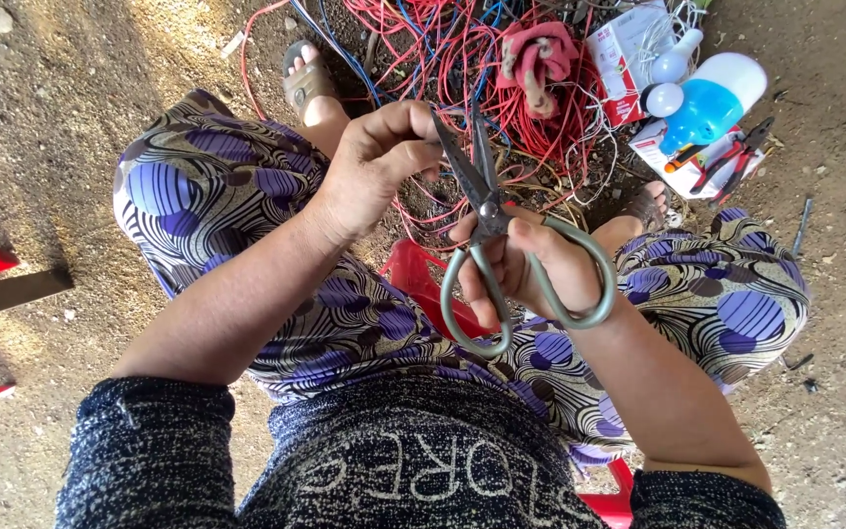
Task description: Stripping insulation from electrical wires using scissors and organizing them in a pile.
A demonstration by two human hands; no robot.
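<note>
My right hand (531,264) grips a large pair of grey metal scissors (487,211) by its looped handles, blades pointing up and nearly closed. My left hand (374,167) is curled at the blade tips, fingers pinched together; what it pinches is hidden, possibly a thin wire. Both hands hover over my lap, which is covered by a purple patterned skirt (247,196). Beyond the blades lies a tangle of red and blue wires (462,59) on the dirt ground.
A pink cloth (539,49) rests on the wires. At the upper right are boxes (629,49), white bulbs (668,83), a blue and white bottle (712,98) and red-handled pliers (731,162). I sit on a red plastic stool (413,274). Sandalled feet (307,83) rest on dirt.
</note>
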